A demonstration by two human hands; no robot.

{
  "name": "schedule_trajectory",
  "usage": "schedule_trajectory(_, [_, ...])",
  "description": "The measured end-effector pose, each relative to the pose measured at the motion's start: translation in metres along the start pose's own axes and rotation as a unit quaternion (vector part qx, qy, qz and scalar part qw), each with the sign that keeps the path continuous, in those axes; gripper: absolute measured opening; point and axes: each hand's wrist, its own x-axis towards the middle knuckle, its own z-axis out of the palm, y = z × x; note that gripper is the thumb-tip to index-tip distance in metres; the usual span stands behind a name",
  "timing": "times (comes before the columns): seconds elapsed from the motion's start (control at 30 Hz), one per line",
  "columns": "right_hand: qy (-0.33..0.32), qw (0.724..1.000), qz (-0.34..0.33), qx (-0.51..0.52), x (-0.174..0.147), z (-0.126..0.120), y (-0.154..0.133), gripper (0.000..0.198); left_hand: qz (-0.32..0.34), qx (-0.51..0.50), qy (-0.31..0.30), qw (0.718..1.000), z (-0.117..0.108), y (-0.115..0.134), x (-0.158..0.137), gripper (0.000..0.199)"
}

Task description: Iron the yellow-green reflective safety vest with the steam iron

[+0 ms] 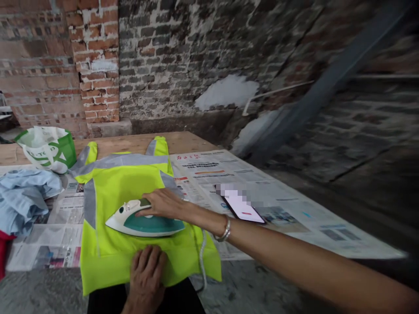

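A bright yellow high-visibility jacket [113,244] with grey reflective bands lies spread over the newspaper-covered table, its sleeves toward the far side and its hem hanging over the near edge. My right hand [165,203] is closed round the handle of a white and teal steam iron [153,224], which rests on the middle of the jacket and points left. Below the iron, my left hand [147,272] holds the jacket at its hem, fingers curled on top of the cloth; the thumb is hidden. A pale cord [203,257] runs down over the jacket's right side.
Newspaper sheets [209,174] cover much of the wooden table [183,138]. A phone [240,205] with a lit screen lies right of the jacket. Crumpled light-blue cloth [24,196], a red item [4,250] and a green-white bag [49,150] are at left. Brick walls [170,65] stand behind.
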Motion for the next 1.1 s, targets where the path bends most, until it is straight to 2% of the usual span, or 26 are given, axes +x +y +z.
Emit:
schedule_trajectory(0.13, [0.024,0.999,0.039,0.006,0.032,-0.001,-0.006,0.069,-0.010,-0.005,-0.001,1.000,-0.002,0.004,0.000,0.045])
schedule_trajectory(0.3, [0.063,0.994,0.080,0.029,0.112,-0.010,-0.002,0.077,-0.003,-0.010,-0.034,0.999,-0.005,0.005,-0.002,0.044])
schedule_trajectory(0.43, [0.090,0.985,0.137,0.045,0.174,-0.021,0.008,0.070,0.009,0.002,-0.083,0.997,-0.007,0.003,-0.006,0.053])
schedule_trajectory(0.57, [0.070,0.984,0.154,0.062,0.196,-0.034,0.015,0.062,0.011,0.000,-0.093,0.996,-0.009,0.002,-0.006,0.054])
schedule_trajectory(0.7, [-0.036,0.986,0.112,0.119,0.169,-0.045,0.020,0.059,0.012,-0.006,-0.089,0.996,-0.013,0.000,0.000,0.051])
schedule_trajectory(0.83, [-0.105,0.975,0.097,0.170,0.101,-0.044,0.023,0.058,0.015,-0.013,-0.071,0.997,-0.015,-0.003,0.006,0.048])
schedule_trajectory(1.0, [-0.113,0.967,0.066,0.220,0.012,-0.025,0.027,0.057,0.009,-0.009,-0.025,1.000,-0.007,-0.004,0.003,0.050])
schedule_trajectory(1.1, [-0.086,0.971,0.070,0.211,-0.012,-0.013,0.026,0.065,0.006,-0.006,-0.030,1.000,0.001,-0.005,-0.004,0.060])
